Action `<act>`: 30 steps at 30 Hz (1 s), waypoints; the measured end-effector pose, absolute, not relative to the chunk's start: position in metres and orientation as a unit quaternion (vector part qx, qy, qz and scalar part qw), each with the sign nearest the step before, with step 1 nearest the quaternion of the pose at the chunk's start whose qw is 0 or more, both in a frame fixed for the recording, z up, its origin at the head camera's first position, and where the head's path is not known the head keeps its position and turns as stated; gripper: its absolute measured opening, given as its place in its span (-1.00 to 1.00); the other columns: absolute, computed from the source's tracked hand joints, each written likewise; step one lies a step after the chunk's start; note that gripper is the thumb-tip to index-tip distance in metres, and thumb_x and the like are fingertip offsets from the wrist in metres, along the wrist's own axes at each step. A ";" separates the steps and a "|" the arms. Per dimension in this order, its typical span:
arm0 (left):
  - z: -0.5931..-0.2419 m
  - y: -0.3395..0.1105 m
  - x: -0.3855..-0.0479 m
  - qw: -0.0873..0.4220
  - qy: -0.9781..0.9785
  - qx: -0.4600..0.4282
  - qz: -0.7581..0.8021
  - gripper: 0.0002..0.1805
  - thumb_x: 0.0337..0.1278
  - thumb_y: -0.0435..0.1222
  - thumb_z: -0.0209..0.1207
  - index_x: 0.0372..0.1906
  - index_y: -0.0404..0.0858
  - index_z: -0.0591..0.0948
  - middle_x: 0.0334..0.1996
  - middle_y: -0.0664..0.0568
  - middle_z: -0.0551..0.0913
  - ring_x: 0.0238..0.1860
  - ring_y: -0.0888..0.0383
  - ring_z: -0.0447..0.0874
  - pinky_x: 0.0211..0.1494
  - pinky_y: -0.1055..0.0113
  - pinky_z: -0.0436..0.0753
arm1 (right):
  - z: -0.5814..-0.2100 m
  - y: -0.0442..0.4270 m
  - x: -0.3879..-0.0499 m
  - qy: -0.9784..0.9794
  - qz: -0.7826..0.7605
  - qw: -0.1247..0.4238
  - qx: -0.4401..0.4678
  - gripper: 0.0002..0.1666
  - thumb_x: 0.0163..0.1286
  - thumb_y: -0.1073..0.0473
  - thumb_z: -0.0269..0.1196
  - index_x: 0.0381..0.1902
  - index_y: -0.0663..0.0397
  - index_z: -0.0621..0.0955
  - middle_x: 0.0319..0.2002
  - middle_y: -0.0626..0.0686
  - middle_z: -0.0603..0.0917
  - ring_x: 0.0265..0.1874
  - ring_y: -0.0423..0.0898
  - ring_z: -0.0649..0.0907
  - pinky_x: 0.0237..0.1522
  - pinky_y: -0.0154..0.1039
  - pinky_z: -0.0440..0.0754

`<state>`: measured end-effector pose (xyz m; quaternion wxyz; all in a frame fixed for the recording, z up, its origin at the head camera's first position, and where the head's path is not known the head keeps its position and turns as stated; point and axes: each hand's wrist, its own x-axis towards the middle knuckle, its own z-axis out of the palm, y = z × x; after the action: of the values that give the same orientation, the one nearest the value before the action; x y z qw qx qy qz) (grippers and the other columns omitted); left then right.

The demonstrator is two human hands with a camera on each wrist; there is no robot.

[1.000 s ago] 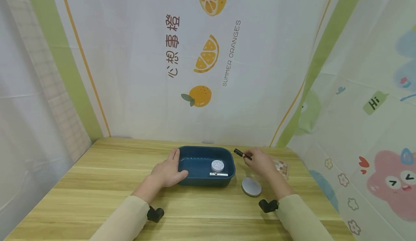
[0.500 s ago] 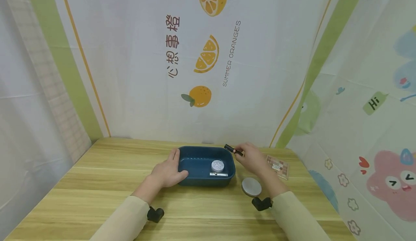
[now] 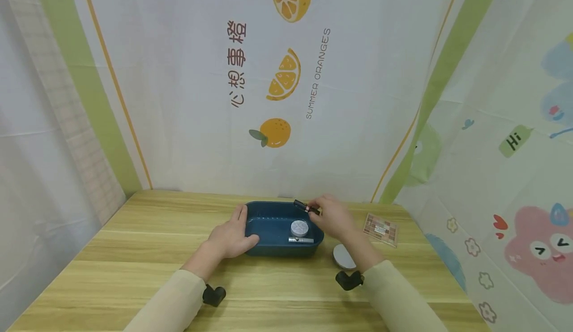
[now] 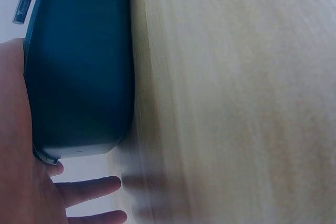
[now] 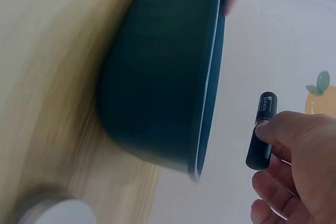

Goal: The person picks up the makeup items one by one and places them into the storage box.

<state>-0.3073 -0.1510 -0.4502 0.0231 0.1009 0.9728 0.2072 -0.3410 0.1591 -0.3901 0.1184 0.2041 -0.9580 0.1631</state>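
Head view, wood-grain table [image 3: 147,252] under blue bin [image 3: 277,251], orange-print cloth [image 3: 188,123] behind.

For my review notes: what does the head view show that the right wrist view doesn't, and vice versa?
Only the head view shows the white round container and silver tube inside the blue bin, plus the checkered palette on the table.

Only the right wrist view shows pale lettering on the black tube.

Both show the blue bin, the black tube pinched in the right hand, and the round silver tin.
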 end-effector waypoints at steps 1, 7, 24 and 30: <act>-0.450 -0.151 -0.307 0.021 0.973 0.101 0.207 0.16 0.31 0.11 0.05 0.80 -0.41 -0.12 0.82 -0.28 -0.12 -0.44 0.02 0.61 -0.55 0.20 0.25 | -0.390 0.157 -0.340 -0.957 0.162 0.117 0.209 -0.72 0.49 0.10 0.39 0.09 -0.01 0.81 0.04 0.04 0.77 0.06 0.03 0.74 0.16 0.07 0.72; -0.450 -0.151 -0.307 0.013 0.973 0.102 0.205 0.15 0.29 0.09 0.07 0.79 -0.44 -0.08 0.81 -0.30 -0.07 -0.20 -0.10 0.77 -0.52 0.16 0.35 | -0.390 0.143 -0.335 -0.959 0.147 0.095 0.223 -0.70 0.56 0.08 0.38 0.16 -0.01 0.78 0.09 0.07 0.75 0.07 0.04 0.73 0.16 0.07 0.72; -0.448 -0.151 -0.307 0.013 0.973 0.104 0.204 0.13 0.38 0.09 0.12 0.79 -0.43 -0.07 0.80 -0.31 -0.05 -0.11 -0.14 0.80 -0.44 0.12 0.49 | -0.401 0.105 -0.326 -0.955 0.137 0.044 0.259 -0.71 0.60 0.04 0.34 0.17 -0.06 0.79 0.01 -0.01 0.71 -0.02 -0.05 0.70 0.06 -0.02 0.72; -0.450 -0.152 -0.308 0.016 0.974 0.099 0.202 0.15 0.34 0.11 0.09 0.80 -0.41 -0.09 0.81 -0.29 -0.07 -0.29 -0.03 0.72 -0.50 0.16 0.43 | -0.406 0.096 -0.324 -0.950 0.157 0.029 0.267 -0.71 0.59 0.06 0.36 0.19 -0.07 0.77 0.04 -0.02 0.74 0.07 -0.03 0.73 0.13 0.01 0.73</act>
<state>-0.3080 -0.1517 -0.4502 0.0162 0.0990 0.9743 0.2017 -0.3242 0.0960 -0.4057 0.0286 0.2672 -0.9502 0.1575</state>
